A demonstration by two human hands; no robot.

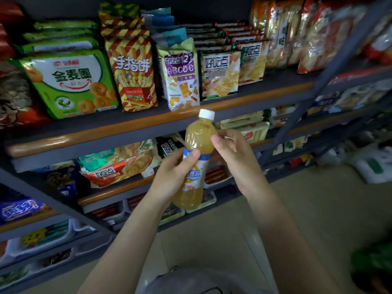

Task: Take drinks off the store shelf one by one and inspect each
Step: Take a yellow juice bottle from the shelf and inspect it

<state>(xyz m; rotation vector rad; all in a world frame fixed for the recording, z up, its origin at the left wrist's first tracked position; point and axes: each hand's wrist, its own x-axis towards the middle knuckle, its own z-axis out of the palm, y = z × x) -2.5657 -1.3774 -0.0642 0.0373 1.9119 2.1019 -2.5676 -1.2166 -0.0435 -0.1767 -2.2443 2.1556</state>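
Observation:
A plastic bottle of cloudy yellow drink (198, 136) with a white cap and a blue-and-white label is held upright, tilted slightly right, in front of the shelves. My left hand (174, 175) grips it around the label, thumb across the front. My right hand (235, 153) holds the upper part from the right, thumb tip on the bottle's shoulder. The bottle's lower back is hidden by my left hand.
A dark shelf with an orange front edge (127, 132) carries snack bags: a green ring-biscuit bag (70, 81), a striped finger-biscuit bag (133, 73). Lower shelves (114, 192) hold more packets and trays. A slanted metal post (331, 68) stands right. Beige floor (318, 209) lies below.

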